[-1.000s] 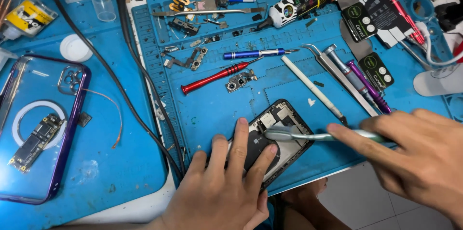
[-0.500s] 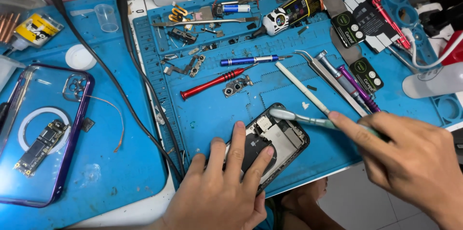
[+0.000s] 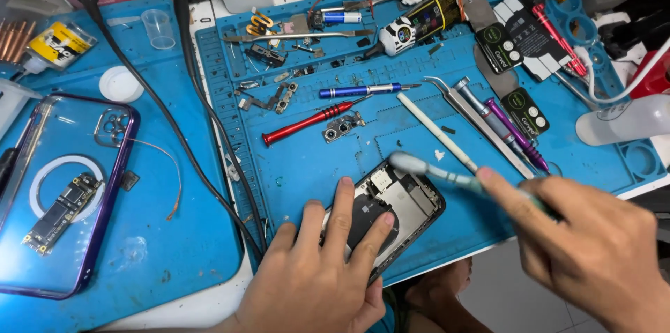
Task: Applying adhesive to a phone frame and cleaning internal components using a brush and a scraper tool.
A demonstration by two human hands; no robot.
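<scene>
Here the left hand (image 3: 317, 274) lies flat, fingers spread, pinning the opened phone (image 3: 391, 211) on the blue mat (image 3: 314, 158); the right hand (image 3: 593, 249) pinches a blurred brush (image 3: 433, 170), its tip just above the phone's upper edge

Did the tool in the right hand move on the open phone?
Yes. The tool tip moved from the open phone middle up to its top edge, toward the white stick, in the right hand.
</scene>
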